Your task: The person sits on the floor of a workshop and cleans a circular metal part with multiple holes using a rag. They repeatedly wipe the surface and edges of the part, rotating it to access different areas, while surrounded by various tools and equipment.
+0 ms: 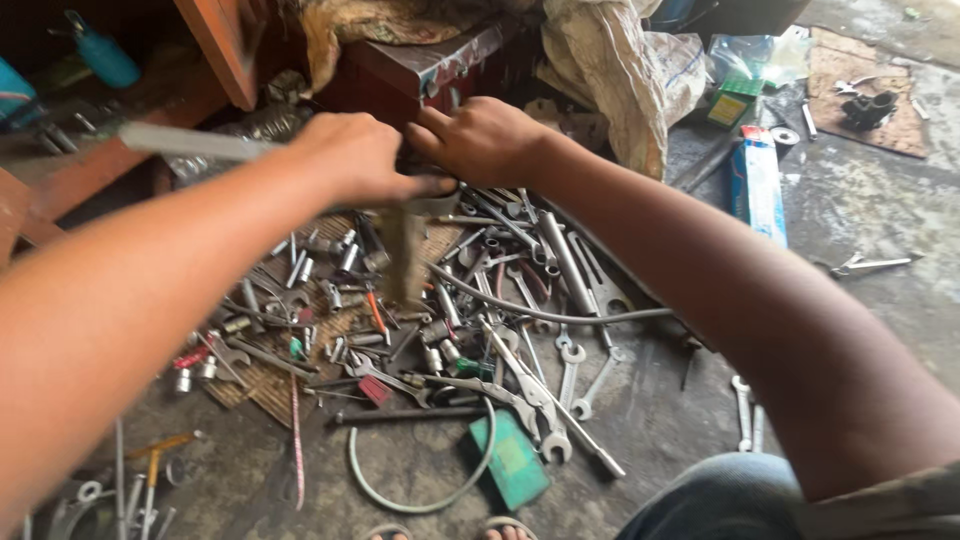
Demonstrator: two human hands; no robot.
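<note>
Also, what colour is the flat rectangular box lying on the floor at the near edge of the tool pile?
Green, a teal shade, seen best in the head view: flat box.

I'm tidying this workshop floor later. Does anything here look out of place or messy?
Yes. Spanners, sockets and screwdrivers lie heaped loose across the floor with no order, a grey cable snaking over them. Above the pile, the left hand and right hand grip a blurred tool.

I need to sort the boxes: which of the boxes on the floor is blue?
The long box at the upper right, beside the sack. The flat box near the bottom, next to the wrenches, is green.
</note>
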